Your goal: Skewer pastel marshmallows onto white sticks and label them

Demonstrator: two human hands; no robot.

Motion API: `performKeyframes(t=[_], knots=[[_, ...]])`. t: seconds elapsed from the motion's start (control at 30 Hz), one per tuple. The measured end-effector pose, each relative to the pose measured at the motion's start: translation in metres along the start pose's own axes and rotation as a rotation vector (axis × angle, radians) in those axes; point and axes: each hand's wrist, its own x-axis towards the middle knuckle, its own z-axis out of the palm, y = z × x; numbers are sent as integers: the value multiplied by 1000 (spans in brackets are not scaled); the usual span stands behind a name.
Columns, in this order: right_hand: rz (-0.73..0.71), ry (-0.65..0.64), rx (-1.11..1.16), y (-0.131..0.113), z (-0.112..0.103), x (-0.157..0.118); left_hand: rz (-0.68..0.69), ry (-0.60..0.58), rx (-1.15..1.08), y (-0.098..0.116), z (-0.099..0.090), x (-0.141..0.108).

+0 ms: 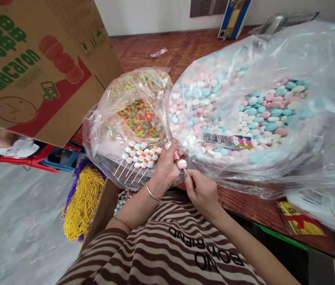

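Candy skewer (pixel 181 164): probably light, soft; hold by stick (pixel 185 171)
Left fingers (pixel 171 149): grasping candies (pixel 176 156)
Right fingers (pixel 190 185): pinching stick

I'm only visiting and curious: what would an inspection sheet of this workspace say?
Surface: reddish-brown wooden table, partly covered by bags.
Job's things: pastel candy skewers on white sticks lie on a clear plastic bag of multicoloured rings; beside it, a larger clear plastic bag of pink, white and blue candies.
Clutter: small printed strip on the table.
Hands: left hand holds a pink-and-white candy skewer; right hand pinches its lower end.
Cables: nothing clearly identifiable.
Surroundings: brown cardboard Macaron box; yellow bead strands.
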Motion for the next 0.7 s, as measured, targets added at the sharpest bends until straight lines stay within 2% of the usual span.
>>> performKeyframes(t=[0.07, 0.13, 0.23, 0.37, 0.47, 0.57, 0.63, 0.7], knots=[[247, -56, 351, 1, 4, 4, -23, -51, -6, -4, 0, -3], [407, -82, 600, 1, 5, 7, -44, -69, -2, -4, 0, -5], [434, -58, 642, 0, 0, 8, -15, -66, 8, 7, -1, -3], [306, -57, 434, -2, -6, 4, 85, -33, -12, 26, 1, 5], [39, 14, 99, 0, -2, 1, 80, 15, -1, 28, 5, 9], [-220, 74, -244, 5, 3, 1, 57, 52, 10, 19, 11, 7], [-278, 71, -348, 6, 6, 4, 35, 57, 26, 9, 14, 3], [-237, 71, -341, 5, 6, 7, 35, 50, 47, -1, 14, -2]])
